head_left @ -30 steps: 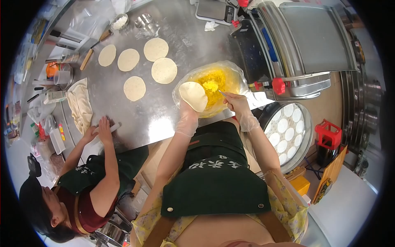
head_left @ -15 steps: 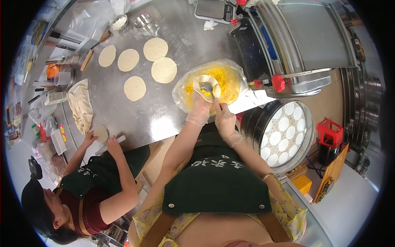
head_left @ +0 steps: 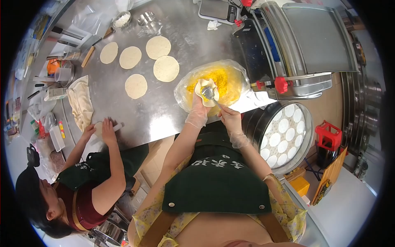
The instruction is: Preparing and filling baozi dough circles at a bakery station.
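A dough wrapper (head_left: 200, 87), cupped with a wavy rim, rests in my gloved left hand (head_left: 199, 110). My gloved right hand (head_left: 231, 120) grips the handle of a metal spoon (head_left: 209, 93), whose bowl sits inside the wrapper. Both hands are over the near side of a plastic-lined bowl (head_left: 180, 91) that contains yellow crumbly filling (head_left: 222, 78). Left of the bowl, several flat dough rounds (head_left: 166, 68) lie on the steel table (head_left: 164, 107); two of them touch or overlap. What lies beneath the wrapper is hidden by it.
A steamer tray (head_left: 309, 140) with several white paper rounds stands right of me. Behind it is a dough-rolling machine (head_left: 317, 45). A scale (head_left: 216, 10) sits at the back. On the left a co-worker (head_left: 88, 181) handles dough beside a cloth (head_left: 80, 103).
The wrapper has gone from a flatter ring to a deeper cup around the spoon. My right hand has shifted slightly right. The co-worker's right hand has moved onto their dough and rolling pin.
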A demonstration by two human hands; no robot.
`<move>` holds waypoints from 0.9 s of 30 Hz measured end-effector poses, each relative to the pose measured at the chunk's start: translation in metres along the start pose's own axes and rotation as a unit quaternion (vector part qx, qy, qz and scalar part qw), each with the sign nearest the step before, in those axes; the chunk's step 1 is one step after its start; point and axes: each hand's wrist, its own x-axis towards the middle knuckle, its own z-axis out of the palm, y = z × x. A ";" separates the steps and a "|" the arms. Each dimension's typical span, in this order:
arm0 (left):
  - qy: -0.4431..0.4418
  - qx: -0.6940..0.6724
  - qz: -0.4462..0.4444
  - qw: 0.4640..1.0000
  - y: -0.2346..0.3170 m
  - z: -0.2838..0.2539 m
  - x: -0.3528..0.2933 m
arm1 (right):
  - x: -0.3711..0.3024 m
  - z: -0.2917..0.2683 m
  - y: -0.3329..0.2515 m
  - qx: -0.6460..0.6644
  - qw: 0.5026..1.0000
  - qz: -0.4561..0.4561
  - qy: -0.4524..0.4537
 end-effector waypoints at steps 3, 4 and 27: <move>0.025 -0.016 -0.004 1.000 0.003 0.001 -0.001 | 0.001 0.000 -0.005 -0.184 0.970 -0.157 0.034; 0.037 -0.043 -0.013 0.998 0.004 0.001 -0.002 | 0.001 -0.003 -0.019 -0.283 0.910 -0.299 0.050; 0.063 0.016 0.041 0.997 0.026 -0.005 -0.011 | 0.096 -0.015 -0.018 -0.374 0.920 -0.120 0.003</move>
